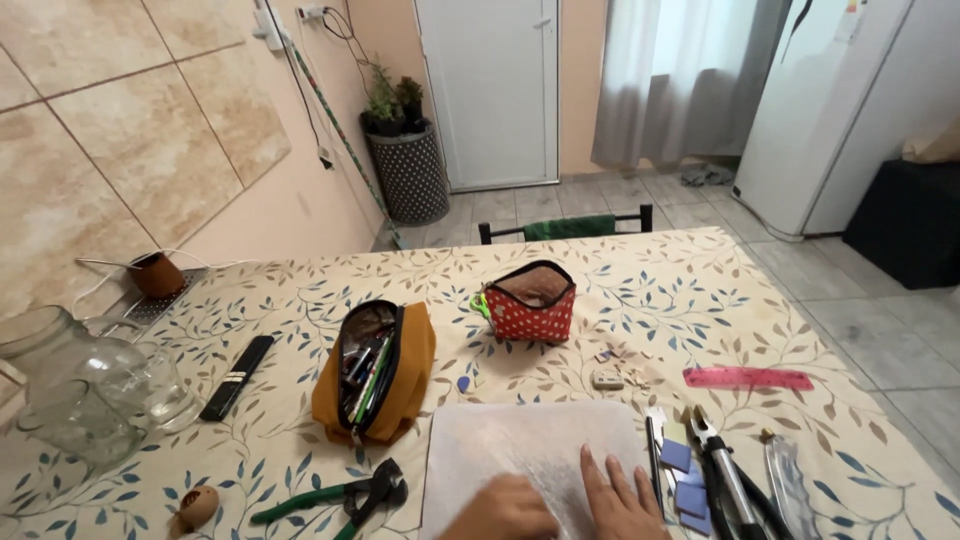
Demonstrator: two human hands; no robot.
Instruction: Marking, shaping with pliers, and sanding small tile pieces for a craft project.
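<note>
My left hand [502, 512] and my right hand [622, 498] rest side by side on a white sheet-like mat [530, 440] at the table's near edge. The left hand looks curled, the right lies flat with fingers spread. Neither holds anything. Just right of the right hand lie small blue squares [688, 480] and black-handled cutters [728, 480]. Green-handled pliers [335, 495] lie left of the mat.
An open mustard pencil case [378, 372], a red dotted pouch [532, 302], a black remote [237, 376], a glass jug [75, 385], a pink ruler [748, 378] and small loose pieces [620, 372] lie on the leaf-patterned tablecloth [680, 290]. A chair [565, 226] stands at the far side.
</note>
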